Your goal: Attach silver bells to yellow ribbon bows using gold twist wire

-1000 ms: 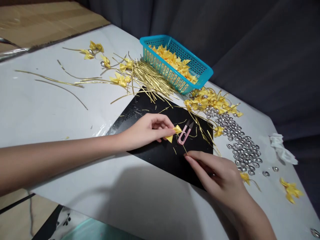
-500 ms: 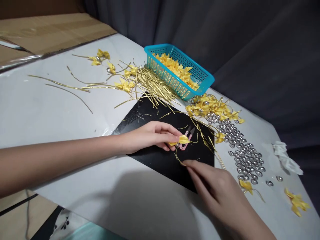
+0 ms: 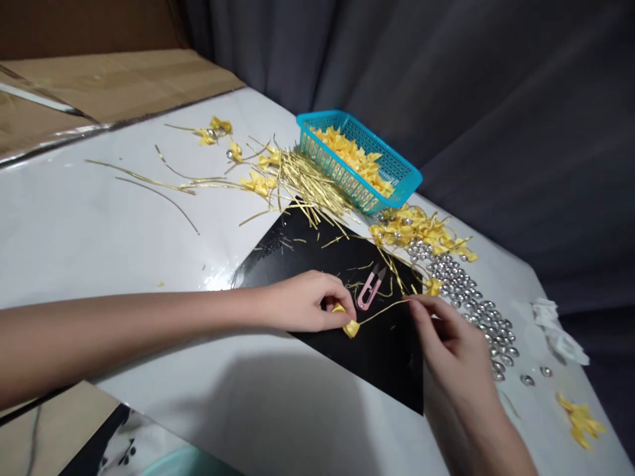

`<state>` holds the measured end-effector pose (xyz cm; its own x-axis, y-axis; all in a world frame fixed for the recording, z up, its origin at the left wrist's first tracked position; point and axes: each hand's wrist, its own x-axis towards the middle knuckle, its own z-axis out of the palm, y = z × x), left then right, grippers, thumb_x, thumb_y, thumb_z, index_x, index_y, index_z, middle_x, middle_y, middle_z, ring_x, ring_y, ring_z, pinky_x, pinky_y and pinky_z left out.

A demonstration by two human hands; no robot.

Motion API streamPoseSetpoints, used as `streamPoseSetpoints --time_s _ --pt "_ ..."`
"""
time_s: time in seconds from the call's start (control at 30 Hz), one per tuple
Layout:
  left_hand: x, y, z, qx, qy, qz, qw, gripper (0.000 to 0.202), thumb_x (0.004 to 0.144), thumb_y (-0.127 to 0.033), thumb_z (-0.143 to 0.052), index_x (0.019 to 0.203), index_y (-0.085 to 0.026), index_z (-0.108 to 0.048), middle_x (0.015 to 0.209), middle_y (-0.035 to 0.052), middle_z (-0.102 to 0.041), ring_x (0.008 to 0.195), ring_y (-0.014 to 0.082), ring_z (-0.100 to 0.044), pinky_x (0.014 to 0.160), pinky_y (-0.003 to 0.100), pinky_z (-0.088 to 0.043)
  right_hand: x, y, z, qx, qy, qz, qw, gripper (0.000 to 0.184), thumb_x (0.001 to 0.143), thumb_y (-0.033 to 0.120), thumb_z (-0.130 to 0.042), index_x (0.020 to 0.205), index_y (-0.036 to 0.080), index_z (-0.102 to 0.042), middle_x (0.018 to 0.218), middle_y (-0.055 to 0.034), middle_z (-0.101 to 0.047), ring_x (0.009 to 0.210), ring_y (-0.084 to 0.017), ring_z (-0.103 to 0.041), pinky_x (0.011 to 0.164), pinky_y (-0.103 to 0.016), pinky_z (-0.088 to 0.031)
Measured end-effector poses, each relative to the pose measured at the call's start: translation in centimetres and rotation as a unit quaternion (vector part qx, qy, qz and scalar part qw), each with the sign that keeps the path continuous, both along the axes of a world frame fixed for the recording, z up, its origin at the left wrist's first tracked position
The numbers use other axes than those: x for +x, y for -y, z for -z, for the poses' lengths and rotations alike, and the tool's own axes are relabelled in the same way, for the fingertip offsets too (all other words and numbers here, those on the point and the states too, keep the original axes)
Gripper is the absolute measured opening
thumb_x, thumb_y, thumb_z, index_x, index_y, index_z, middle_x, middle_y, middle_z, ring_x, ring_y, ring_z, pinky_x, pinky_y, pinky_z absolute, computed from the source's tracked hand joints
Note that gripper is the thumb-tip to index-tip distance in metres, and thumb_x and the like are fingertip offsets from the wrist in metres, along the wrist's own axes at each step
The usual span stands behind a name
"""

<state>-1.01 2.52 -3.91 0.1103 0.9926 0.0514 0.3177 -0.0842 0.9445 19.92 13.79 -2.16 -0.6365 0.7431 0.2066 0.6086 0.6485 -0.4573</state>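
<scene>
My left hand (image 3: 317, 303) pinches a small yellow ribbon bow (image 3: 351, 328) over the black mat (image 3: 317, 254). From the bow a thin gold cord (image 3: 381, 311) runs out to the right, fairly straight. Its far end sits between the thumb and forefinger of my right hand (image 3: 449, 340), at the mat's right edge. Pink thread snips (image 3: 370, 289) lie on the mat just beyond the bow, with cord scraps around them. Part of the bow is hidden by my left fingers.
A blue basket (image 3: 360, 185) of yellow bows stands at the back, beside a heap of gold cords (image 3: 315, 182). Finished-looking yellow bows (image 3: 421, 228) and many silver beads (image 3: 459, 281) spread along the right. A crumpled white cloth (image 3: 558, 330) lies near the right edge.
My right hand has moved right and slightly up, drawing the curved cord out nearly straight. My left hand has come lower with the bow, leaving the snips uncovered. The view has shifted slightly.
</scene>
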Motion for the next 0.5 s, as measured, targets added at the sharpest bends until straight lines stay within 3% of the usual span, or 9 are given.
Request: streamPoseSetpoints --time_s 0.1,0.2,0.33,0.43,0.5 --pt "0.2 0.1 0.3 0.047 -0.02 -0.018 0.999 0.016 0.08 -0.018 -0.053 0.082 -0.013 -0.069 0.086 0.0067 -0.063 0.071 0.0115 -0.056 0.059 0.018 -0.041 -0.7 -0.7 0.6 0.026 -0.026 -0.036 0.999 0.021 0.086 0.034 -0.051 0.091 0.016 -0.062 0.086 -0.0059 -0.062 0.068 -0.014 -0.058 0.056 -0.022 -0.045" --pt "0.3 0.0 0.2 0.065 -0.026 -0.048 0.996 0.02 0.083 -0.019 -0.048 0.084 -0.013 -0.067 0.084 0.0073 -0.066 0.078 0.0146 -0.059 0.069 0.021 -0.043 -3.0 -1.8 0.0 0.037 -0.058 -0.043 0.997 0.021 0.087 0.034 -0.05 0.088 0.015 -0.06 0.087 -0.0064 -0.061 0.066 -0.013 -0.056 0.055 -0.022 -0.044" --pt "-0.1 0.1 -0.5 0.019 -0.101 -0.081 0.991 0.018 0.081 -0.019 -0.048 0.083 -0.018 -0.066 0.075 0.0039 -0.066 0.066 0.0162 -0.059 0.059 0.023 -0.04 -9.2 -2.9 -1.3 0.031 0.014 -0.106 0.994 0.026 0.09 0.035 -0.044 0.087 0.015 -0.06 0.079 -0.0042 -0.061 0.056 -0.011 -0.052 0.055 -0.023 -0.043" --pt "-0.5 0.2 -0.9 0.033 -0.137 -0.097 0.985 0.017 0.077 -0.02 -0.05 0.084 -0.019 -0.065 0.085 0.0056 -0.065 0.076 0.0194 -0.06 0.066 0.026 -0.042 -14.6 -3.4 -1.3 0.054 0.067 -0.124 0.989 0.022 0.088 0.03 -0.047 0.099 0.016 -0.06 0.09 -0.0061 -0.061 0.075 -0.015 -0.059 0.065 -0.024 -0.044" --pt "-0.5 0.2 -0.9 0.022 -0.122 -0.101 0.987 0.018 0.075 -0.022 -0.052 0.087 -0.019 -0.064 0.092 0.0063 -0.064 0.076 0.0191 -0.06 0.066 0.026 -0.043 -17.4 -3.6 -0.8 0.064 0.067 -0.114 0.989 0.018 0.084 0.025 -0.052 0.095 0.014 -0.061 0.091 -0.0077 -0.061 0.08 -0.017 -0.06 0.066 -0.025 -0.043"
